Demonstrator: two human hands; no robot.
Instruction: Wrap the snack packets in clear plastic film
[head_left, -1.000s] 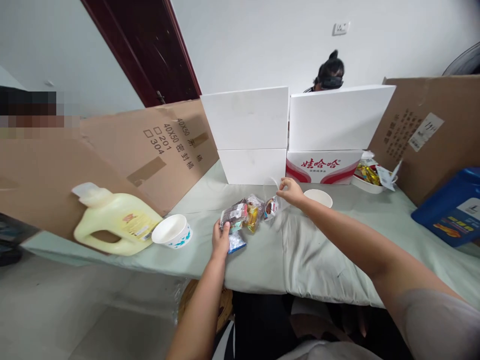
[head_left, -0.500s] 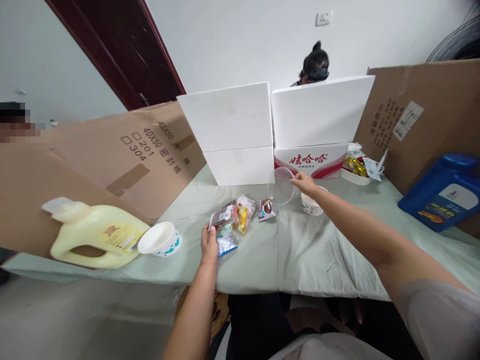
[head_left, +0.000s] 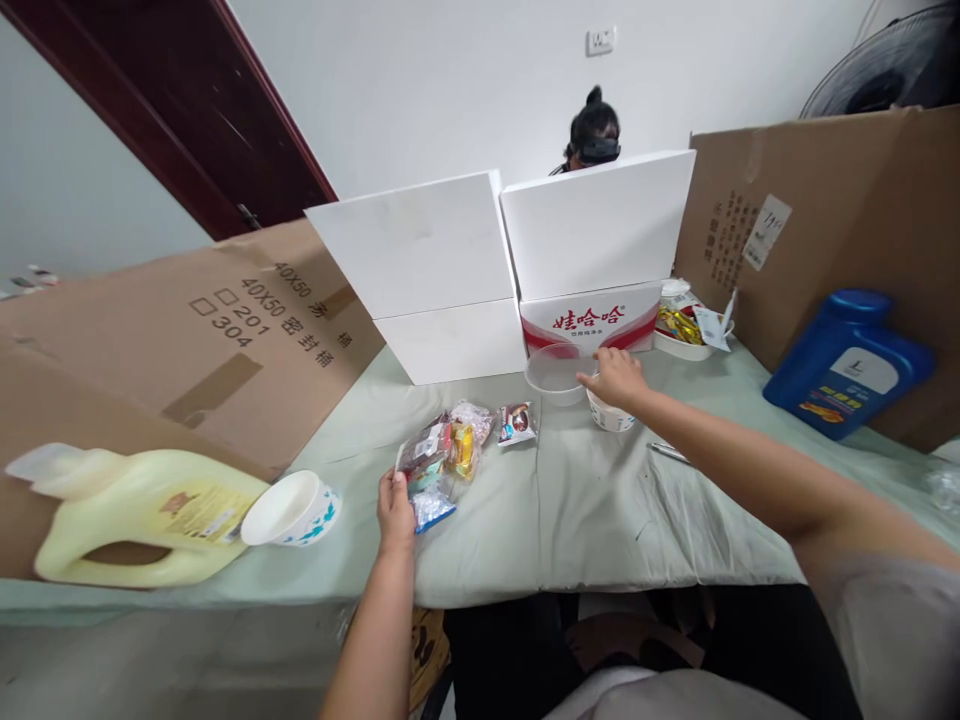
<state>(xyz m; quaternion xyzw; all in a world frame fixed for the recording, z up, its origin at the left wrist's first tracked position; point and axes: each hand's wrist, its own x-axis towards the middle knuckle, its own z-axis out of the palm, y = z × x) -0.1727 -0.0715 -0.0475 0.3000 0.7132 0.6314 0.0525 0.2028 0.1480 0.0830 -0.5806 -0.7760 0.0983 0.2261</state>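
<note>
My left hand (head_left: pixel 395 508) rests on the pale green cloth (head_left: pixel 570 500) and pinches the near edge of a pile of snack packets (head_left: pixel 439 455). A single brown-and-white packet (head_left: pixel 517 423) lies just right of the pile. My right hand (head_left: pixel 616 378) reaches forward and grips the rim of a clear plastic lid (head_left: pixel 553 372), held low over the cloth. Right under that hand stands a white paper bowl (head_left: pixel 609 414).
An empty paper bowl (head_left: pixel 291 508) and a yellow jug (head_left: pixel 135 515) lie at the left. White foam boxes (head_left: pixel 427 275) and a red-printed box (head_left: pixel 589 318) stand behind, cardboard sheets (head_left: pixel 225 320) at both sides. A blue bottle (head_left: pixel 847 362) and a snack tray (head_left: pixel 686 330) sit right. Another person's head (head_left: pixel 594 138) shows behind.
My right hand lifted the clear lid from beside the packets, carried it right and lowered it next to the white bowl. My left hand stayed on the packets. The camera view swung right.
</note>
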